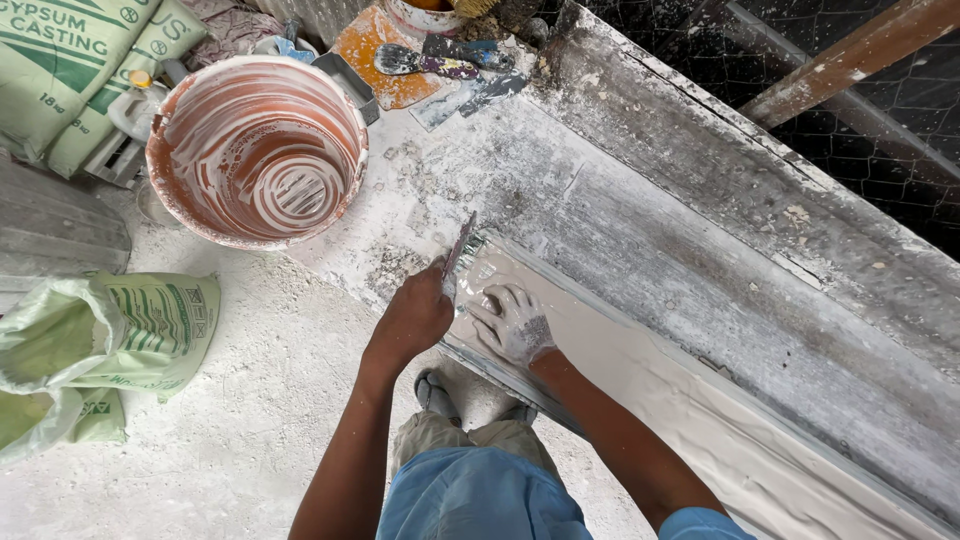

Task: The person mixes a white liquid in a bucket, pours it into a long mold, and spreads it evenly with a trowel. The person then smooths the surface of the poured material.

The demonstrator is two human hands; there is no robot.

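Plaster lies wet and pale in a long narrow mould that runs along the dusty counter, from the middle of our view down to the lower right. We see the left hand closed around a scraper, its thin blade pointing up and away at the near end of the mould — the tip sits right at the corner where the wet layer stops. Just beside it, the right hand is coated white and rests flat on the plaster, fingers spread, holding nothing.

Up to the left stands an orange bucket, streaked inside with white rings, on the powdery floor. Green printed sacks lean behind it, and another sack sags open at the left edge. At the far end of the counter lie a couple of smeared trowels — one on an orange board.
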